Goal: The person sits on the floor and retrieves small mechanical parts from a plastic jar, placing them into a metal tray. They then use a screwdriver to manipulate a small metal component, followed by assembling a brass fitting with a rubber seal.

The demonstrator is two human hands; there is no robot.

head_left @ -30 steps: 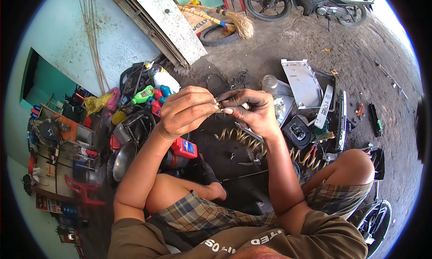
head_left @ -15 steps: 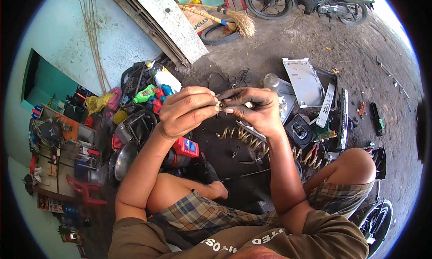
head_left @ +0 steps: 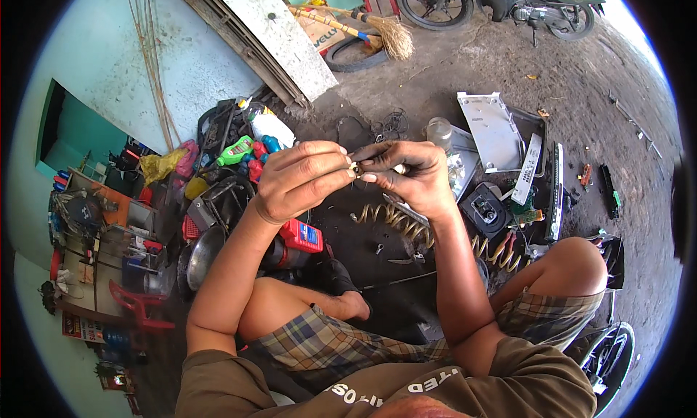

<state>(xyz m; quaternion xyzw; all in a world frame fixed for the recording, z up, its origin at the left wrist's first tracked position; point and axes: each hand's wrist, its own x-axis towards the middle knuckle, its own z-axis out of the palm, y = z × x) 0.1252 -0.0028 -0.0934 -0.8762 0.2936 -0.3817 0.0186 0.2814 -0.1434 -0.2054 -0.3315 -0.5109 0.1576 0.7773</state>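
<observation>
Both hands meet in front of me, raised above the floor. Between their fingertips is a small dark part with a brassy glint point(head_left: 355, 169), too small and too covered to name. My left hand point(head_left: 301, 177) pinches it from the left with thumb and fingers pressed together. From the right, my right hand point(head_left: 414, 173) closes on it, its thumb and forefinger blackened with grime. A small pale piece point(head_left: 400, 169) shows between the right hand's fingers; its kind is hidden. Below the hands lie a coiled yellowish hose point(head_left: 392, 218) and a small metal piece point(head_left: 379, 249) on the dark floor.
To the right lie a grey metal casing point(head_left: 491, 131), a black drive-like unit point(head_left: 485, 209) and red-handled pliers point(head_left: 506, 248). A red container point(head_left: 301, 236), a metal bowl point(head_left: 205, 257) and a green bottle point(head_left: 235, 151) are at left. A motorbike point(head_left: 508, 8) stands far off beyond a broom point(head_left: 392, 39).
The hands keep nearly the same pose, and the small part turns slightly between the fingertips. The surroundings shift a little in view.
</observation>
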